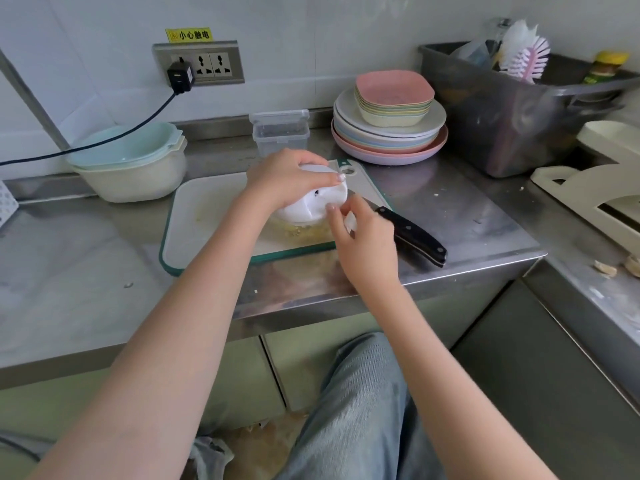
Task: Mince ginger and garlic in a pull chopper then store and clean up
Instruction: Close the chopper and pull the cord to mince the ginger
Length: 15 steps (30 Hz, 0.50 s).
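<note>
In the head view, the pull chopper (311,206) is seen standing on the cutting board (204,209) on the steel worktop (450,209). Its white lid is gripped from above by the left hand (287,174). The pull handle (350,221) is pinched by the right hand (363,240). A black-handled knife (412,235) lies just beside it.
</note>
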Available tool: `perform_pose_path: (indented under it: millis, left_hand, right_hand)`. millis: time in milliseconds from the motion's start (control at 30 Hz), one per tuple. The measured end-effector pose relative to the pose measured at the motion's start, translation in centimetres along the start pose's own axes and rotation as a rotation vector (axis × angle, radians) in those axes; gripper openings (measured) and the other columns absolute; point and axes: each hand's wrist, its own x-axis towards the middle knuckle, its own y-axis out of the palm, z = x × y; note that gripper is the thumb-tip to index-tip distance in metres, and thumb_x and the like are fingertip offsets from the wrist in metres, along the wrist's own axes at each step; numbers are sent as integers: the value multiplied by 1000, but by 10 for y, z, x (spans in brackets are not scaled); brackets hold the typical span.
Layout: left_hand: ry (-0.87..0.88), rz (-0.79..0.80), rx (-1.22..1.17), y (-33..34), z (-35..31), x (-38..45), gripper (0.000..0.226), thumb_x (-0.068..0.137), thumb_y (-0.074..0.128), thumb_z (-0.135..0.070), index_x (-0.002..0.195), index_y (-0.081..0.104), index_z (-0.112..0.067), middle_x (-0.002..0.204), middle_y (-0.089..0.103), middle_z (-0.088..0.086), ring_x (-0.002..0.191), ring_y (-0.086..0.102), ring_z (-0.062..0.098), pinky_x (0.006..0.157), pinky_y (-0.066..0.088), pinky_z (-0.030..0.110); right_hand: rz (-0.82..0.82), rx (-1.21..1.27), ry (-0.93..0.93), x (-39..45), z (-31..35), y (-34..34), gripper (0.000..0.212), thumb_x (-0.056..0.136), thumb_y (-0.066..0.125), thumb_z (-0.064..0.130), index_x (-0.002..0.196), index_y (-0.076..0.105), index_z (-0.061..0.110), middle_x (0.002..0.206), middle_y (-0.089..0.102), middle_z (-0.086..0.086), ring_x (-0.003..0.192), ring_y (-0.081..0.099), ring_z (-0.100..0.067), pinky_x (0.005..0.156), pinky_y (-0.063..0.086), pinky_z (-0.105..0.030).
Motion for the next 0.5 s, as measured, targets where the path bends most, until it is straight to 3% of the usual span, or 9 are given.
perform_pose_path:
  millis: [200,333,500]
  left_hand:
    - [-4,-1,4,-1,-2,-3,65,44,61,-80,99,68,-48,110,65,-22,105,59,11,98,46,38]
    - [8,-9,25,-1,-3,-3,66,45,58,-81,102,67,-47,111,64,-22,105,59,11,98,46,39]
    - [17,-18,32,-1,-3,-4,67,47,57,-81,103,67,-46,113,64,-22,107,58,11,99,45,39]
  right_hand:
    - [-16,139,39,-3,-7,4,28,95,50,40,77,49,18,53,42,5,52,39,-11,50,32,-29]
    - [-9,174,47,-5,-8,4,32,95,49,38,77,51,11,56,45,-5,53,35,-13,51,31,-29]
    - [-11,162,30,-5,-9,4,29,95,50,35,76,50,13,55,41,1,52,34,-11,49,29,-26]
